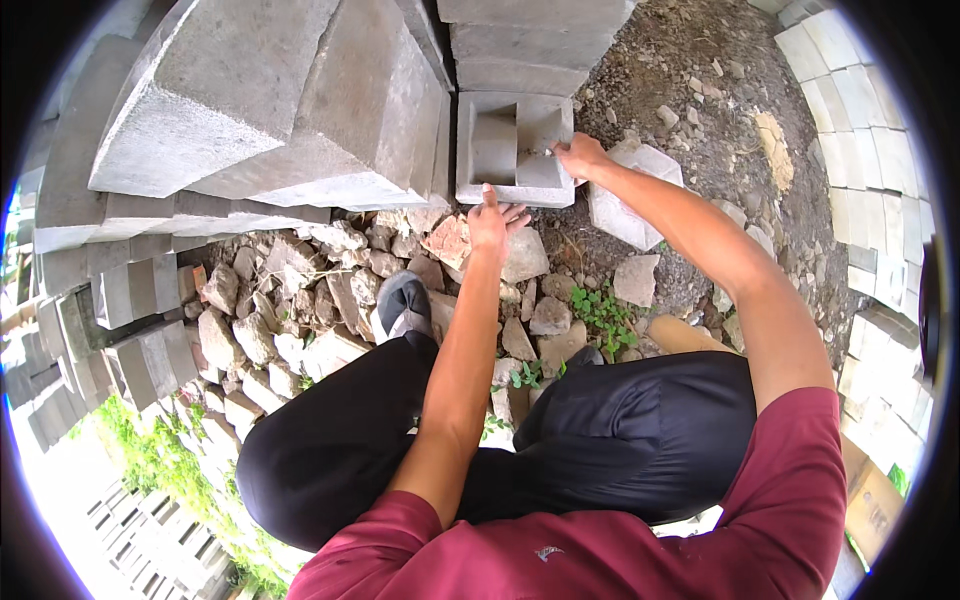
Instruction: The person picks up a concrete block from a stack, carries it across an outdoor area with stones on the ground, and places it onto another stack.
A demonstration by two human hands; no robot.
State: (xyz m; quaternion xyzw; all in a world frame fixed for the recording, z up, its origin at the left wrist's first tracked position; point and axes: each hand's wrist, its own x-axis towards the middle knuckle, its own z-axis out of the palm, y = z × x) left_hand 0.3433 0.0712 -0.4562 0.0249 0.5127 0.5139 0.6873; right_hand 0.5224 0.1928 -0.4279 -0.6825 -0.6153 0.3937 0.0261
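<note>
A grey hollow concrete block (540, 194) sits in front of me, its two open cells facing up. My right hand (579, 158) grips its right wall, with fingertips over the rim and the rest of the grip partly hidden. At the block's near side is my left hand (494, 222). One finger reaches up against the near rim, while the others spread out to the right below it. A pale, flat concrete piece with angled corners (638, 205) lies on the soil beneath my right forearm.
Tall stacked concrete blocks (330, 110) rise close on the left, and another stack (520, 50) stands right behind the hollow block. Broken stones (260, 335) cover the ground around my feet. Small green plants (603, 315) grow among them. More blocks form a wall (870, 150) at the far right.
</note>
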